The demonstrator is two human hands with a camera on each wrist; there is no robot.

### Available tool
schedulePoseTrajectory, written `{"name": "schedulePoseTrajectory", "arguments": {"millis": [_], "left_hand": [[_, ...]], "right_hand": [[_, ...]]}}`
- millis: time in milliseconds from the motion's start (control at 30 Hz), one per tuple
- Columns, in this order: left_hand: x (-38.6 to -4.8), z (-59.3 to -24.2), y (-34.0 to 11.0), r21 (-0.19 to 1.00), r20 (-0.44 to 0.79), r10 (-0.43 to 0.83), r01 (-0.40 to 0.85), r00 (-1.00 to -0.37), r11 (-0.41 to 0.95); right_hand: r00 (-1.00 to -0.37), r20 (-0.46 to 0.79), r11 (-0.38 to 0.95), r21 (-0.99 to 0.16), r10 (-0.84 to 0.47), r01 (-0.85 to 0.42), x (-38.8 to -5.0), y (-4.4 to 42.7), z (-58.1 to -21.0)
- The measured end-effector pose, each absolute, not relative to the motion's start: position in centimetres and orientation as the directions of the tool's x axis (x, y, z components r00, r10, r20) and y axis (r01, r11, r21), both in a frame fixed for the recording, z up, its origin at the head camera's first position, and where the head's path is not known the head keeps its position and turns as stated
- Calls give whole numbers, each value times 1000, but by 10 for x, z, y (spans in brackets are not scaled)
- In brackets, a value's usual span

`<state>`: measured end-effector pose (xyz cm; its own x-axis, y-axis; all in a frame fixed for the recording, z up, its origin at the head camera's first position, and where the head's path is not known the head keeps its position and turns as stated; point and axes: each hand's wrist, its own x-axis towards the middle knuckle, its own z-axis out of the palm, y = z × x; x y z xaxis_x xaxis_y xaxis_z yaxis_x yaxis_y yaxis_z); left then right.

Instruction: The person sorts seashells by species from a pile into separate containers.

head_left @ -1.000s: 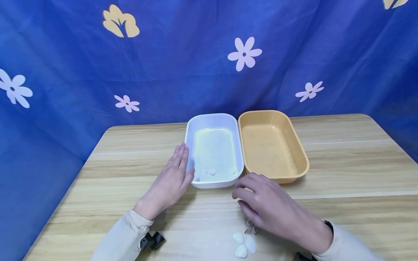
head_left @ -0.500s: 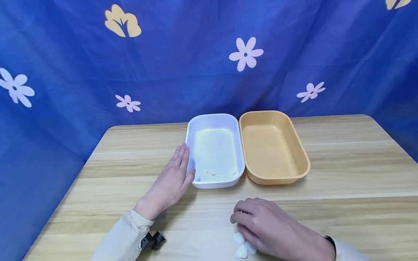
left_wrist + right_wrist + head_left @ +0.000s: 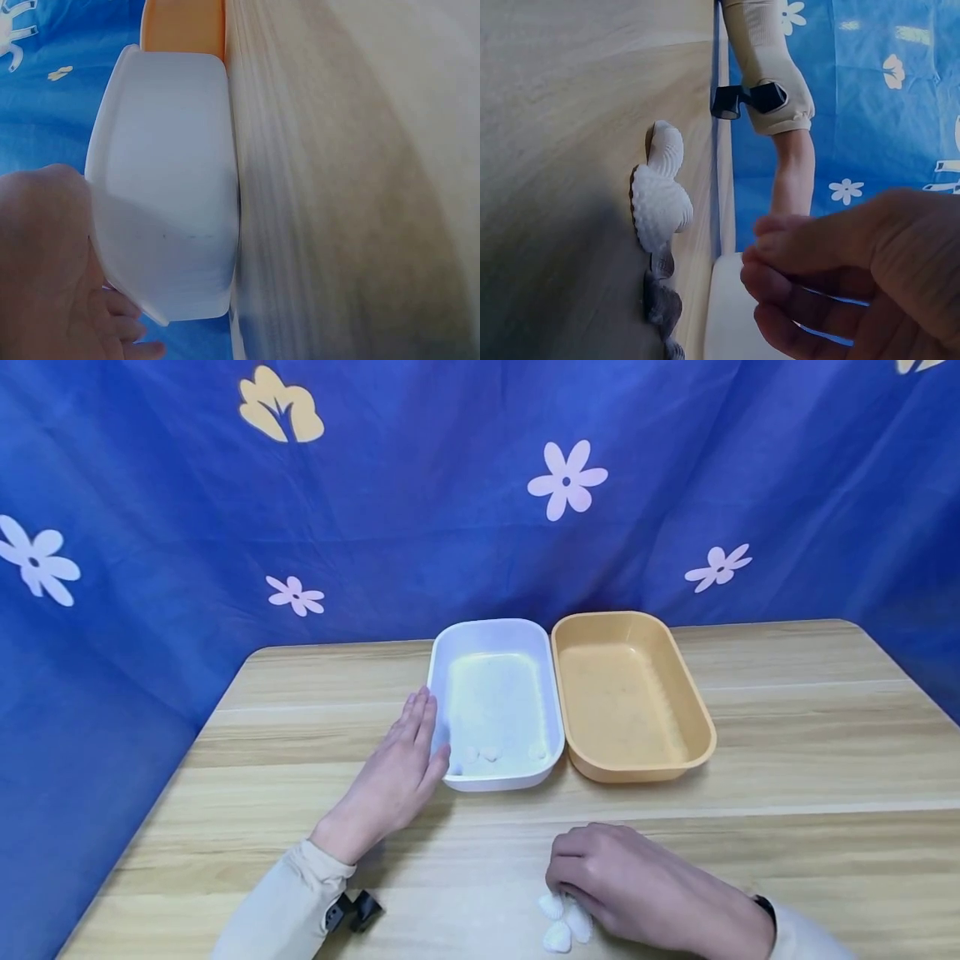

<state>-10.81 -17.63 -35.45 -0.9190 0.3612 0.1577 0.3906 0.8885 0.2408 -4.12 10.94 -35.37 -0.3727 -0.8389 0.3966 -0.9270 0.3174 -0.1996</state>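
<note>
My left hand [image 3: 393, 777] lies with straight fingers along the left wall of the white tray [image 3: 501, 783], touching it. Inside that tray are a few small pale shells [image 3: 490, 754] near its front wall. My right hand [image 3: 637, 885] hovers low over the table, fingers loosely bent and thumb near the index fingertip; I see nothing between them. Just beside its fingertips lie white ribbed seashells [image 3: 557, 937]. In the right wrist view the white shells [image 3: 656, 206] rest on the wood apart from the hand, in line with darker shells [image 3: 660, 300], which the hand hides in the head view.
An orange tray [image 3: 645, 774] stands against the white tray's right side. Both sit toward the back of the wooden table [image 3: 787, 718], before a blue flowered cloth [image 3: 420, 527]. A black camera mount [image 3: 356, 912] juts from the left sleeve.
My right hand has come back from near the trays' front toward the shells, and its fingers have drawn closer together. The left hand has stayed at the white tray.
</note>
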Motion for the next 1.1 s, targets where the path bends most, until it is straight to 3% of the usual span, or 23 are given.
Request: {"name": "schedulePoseTrajectory", "arguments": {"millis": [300, 433, 600, 1100], "left_hand": [[-108, -352, -176, 244, 155, 360, 389, -920, 888], [-108, -352, -176, 249, 155, 358, 387, -921, 888], [-107, -353, -175, 250, 156, 362, 391, -919, 886], [-108, -351, -177, 249, 164, 369, 400, -915, 882]], "right_hand": [[-380, 200, 311, -307, -903, -899, -36, 113, -353], [-341, 155, 288, -287, -927, -914, -36, 112, -356], [-351, 69, 312, -326, -934, -893, -37, 113, -359], [-306, 120, 281, -190, -944, -941, -34, 109, -363]]}}
